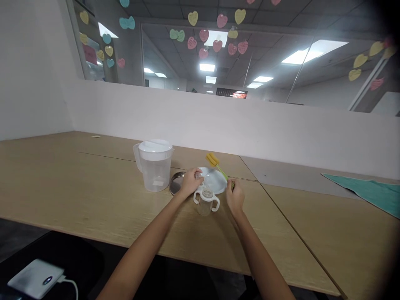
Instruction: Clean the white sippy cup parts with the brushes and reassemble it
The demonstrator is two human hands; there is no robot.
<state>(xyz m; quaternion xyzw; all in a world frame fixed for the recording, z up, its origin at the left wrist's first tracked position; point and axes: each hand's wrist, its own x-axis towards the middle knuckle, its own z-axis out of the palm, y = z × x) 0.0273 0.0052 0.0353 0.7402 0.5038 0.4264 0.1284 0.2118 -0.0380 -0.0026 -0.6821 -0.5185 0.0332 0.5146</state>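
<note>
My right hand (pixel 235 196) is closed around the green handle of a bottle brush (pixel 213 159), whose yellow sponge head points up and to the left. Over the near left rim of a white bowl (pixel 215 182), my left hand (pixel 190 182) has its fingers curled on a small clear piece (pixel 200 178); its exact kind is too small to tell. Between my wrists stands an uncapped clear sippy cup (pixel 205 205) with two white handles, upright on the table. A round metal tray (pixel 176 183) lies partly hidden behind my left hand.
A lidded clear plastic pitcher (pixel 156 166) stands left of the metal tray. On the right lies a teal cloth (pixel 367 191) across the wooden tabletop (pixel 78 187). A white power bank (pixel 36 278) with a cable rests below the table's front edge. Behind is a wall (pixel 203 125) with windows.
</note>
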